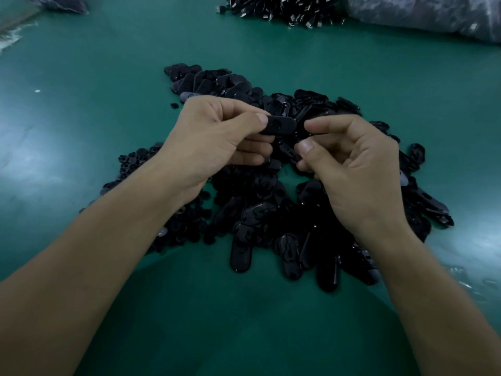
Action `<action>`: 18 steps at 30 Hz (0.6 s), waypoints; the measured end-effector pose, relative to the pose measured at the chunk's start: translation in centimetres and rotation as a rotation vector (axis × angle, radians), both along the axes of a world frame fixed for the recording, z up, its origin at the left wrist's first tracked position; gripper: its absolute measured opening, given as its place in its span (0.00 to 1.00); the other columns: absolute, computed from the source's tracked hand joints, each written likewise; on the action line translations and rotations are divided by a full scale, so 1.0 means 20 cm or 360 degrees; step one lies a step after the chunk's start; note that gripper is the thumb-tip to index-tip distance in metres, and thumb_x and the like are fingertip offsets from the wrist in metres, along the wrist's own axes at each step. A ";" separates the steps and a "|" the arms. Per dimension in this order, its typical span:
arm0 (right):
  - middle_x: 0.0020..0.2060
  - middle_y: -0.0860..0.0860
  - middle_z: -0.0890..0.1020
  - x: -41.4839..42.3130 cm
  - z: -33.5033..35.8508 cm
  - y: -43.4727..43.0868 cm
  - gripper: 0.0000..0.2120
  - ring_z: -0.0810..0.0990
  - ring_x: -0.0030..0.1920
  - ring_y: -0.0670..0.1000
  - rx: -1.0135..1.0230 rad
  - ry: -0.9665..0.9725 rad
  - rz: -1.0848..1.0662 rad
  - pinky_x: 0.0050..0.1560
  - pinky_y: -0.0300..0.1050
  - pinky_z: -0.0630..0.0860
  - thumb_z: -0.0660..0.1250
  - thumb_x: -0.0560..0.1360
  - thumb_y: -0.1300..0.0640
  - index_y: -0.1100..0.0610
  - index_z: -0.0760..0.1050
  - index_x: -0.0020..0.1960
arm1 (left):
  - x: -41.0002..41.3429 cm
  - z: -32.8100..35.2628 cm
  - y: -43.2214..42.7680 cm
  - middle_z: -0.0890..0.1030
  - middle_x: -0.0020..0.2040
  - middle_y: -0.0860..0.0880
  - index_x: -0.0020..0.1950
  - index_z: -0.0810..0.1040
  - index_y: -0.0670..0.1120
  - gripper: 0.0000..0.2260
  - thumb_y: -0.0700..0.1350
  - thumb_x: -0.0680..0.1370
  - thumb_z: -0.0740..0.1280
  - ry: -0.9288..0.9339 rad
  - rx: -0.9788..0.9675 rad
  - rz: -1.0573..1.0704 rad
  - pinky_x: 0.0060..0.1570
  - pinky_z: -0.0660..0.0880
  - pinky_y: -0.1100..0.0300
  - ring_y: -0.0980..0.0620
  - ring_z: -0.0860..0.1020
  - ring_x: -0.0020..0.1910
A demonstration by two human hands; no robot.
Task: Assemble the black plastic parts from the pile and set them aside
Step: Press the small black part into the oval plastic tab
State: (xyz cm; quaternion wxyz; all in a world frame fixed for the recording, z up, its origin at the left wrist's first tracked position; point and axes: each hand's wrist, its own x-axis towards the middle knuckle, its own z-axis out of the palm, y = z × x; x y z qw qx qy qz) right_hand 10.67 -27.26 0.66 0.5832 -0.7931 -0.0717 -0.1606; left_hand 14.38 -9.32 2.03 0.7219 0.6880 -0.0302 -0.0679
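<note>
Hands hang over the pile (pixel 260 213) of black parts on the green table (pixel 81 104): the left hand (pixel 214 137) pinches an oval part (pixel 282 126) by one end, the right hand (pixel 352 164) is curled, thumb near forefinger, and I cannot tell if it holds anything. A loose pinch could drop the part among look-alikes below. Farther off lie another heap (pixel 284 9) and a bag (pixel 423 12); no writing is readable.

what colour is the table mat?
Teal green table mat, seen clearest in the head view.
</note>
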 end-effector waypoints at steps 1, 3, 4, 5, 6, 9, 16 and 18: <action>0.39 0.47 0.85 0.00 -0.01 0.00 0.10 0.84 0.40 0.47 -0.0069 -0.0022 -0.0018 0.43 0.40 0.81 0.72 0.77 0.61 0.46 0.79 0.51 | 0.00 0.00 0.00 0.86 0.36 0.44 0.45 0.83 0.43 0.05 0.38 0.79 0.69 0.0010 -0.0024 0.0028 0.34 0.80 0.63 0.52 0.84 0.34; 0.39 0.45 0.85 0.00 -0.01 0.01 0.10 0.84 0.41 0.47 -0.0160 -0.0034 -0.0029 0.46 0.43 0.82 0.73 0.76 0.59 0.45 0.79 0.51 | 0.00 0.01 0.00 0.85 0.35 0.44 0.44 0.82 0.42 0.04 0.37 0.79 0.69 0.0031 -0.0063 0.0038 0.33 0.80 0.63 0.52 0.84 0.33; 0.39 0.44 0.85 0.00 -0.02 0.01 0.09 0.84 0.41 0.46 -0.0171 -0.0031 -0.0026 0.46 0.43 0.82 0.73 0.76 0.58 0.45 0.79 0.52 | 0.00 0.01 0.00 0.85 0.35 0.44 0.44 0.81 0.42 0.04 0.37 0.78 0.69 0.0042 -0.0077 0.0024 0.33 0.80 0.63 0.51 0.84 0.33; 0.39 0.44 0.85 0.00 -0.02 0.02 0.09 0.85 0.42 0.45 -0.0160 -0.0024 -0.0024 0.47 0.42 0.82 0.73 0.76 0.57 0.46 0.80 0.52 | 0.00 0.01 0.00 0.85 0.36 0.44 0.44 0.81 0.42 0.04 0.37 0.78 0.69 0.0051 -0.0084 0.0002 0.33 0.80 0.63 0.51 0.84 0.33; 0.40 0.44 0.85 0.00 -0.01 0.02 0.08 0.85 0.42 0.45 -0.0130 -0.0014 -0.0025 0.47 0.42 0.82 0.74 0.76 0.57 0.46 0.80 0.52 | 0.00 0.01 0.00 0.85 0.36 0.44 0.44 0.80 0.42 0.04 0.37 0.78 0.69 0.0056 -0.0087 -0.0024 0.33 0.80 0.63 0.51 0.84 0.33; 0.40 0.44 0.86 0.01 0.00 0.01 0.07 0.85 0.41 0.44 -0.0015 -0.0024 -0.0034 0.46 0.39 0.81 0.74 0.75 0.58 0.48 0.81 0.50 | -0.01 0.02 0.01 0.85 0.38 0.42 0.46 0.81 0.41 0.02 0.37 0.78 0.69 0.0039 -0.0068 -0.0100 0.33 0.79 0.63 0.51 0.84 0.34; 0.36 0.48 0.86 0.01 0.02 0.01 0.06 0.83 0.34 0.44 0.0216 -0.0047 -0.0020 0.39 0.34 0.77 0.74 0.75 0.63 0.52 0.81 0.46 | -0.01 0.03 0.00 0.86 0.40 0.43 0.49 0.82 0.42 0.03 0.37 0.78 0.69 0.0013 -0.0097 -0.0219 0.35 0.80 0.63 0.52 0.85 0.35; 0.37 0.48 0.86 0.01 0.02 0.00 0.06 0.83 0.34 0.44 0.0207 -0.0043 -0.0033 0.39 0.34 0.78 0.74 0.75 0.63 0.52 0.82 0.47 | -0.01 0.03 0.01 0.86 0.40 0.43 0.52 0.82 0.41 0.04 0.37 0.78 0.69 0.0016 -0.0090 -0.0246 0.36 0.80 0.63 0.52 0.85 0.36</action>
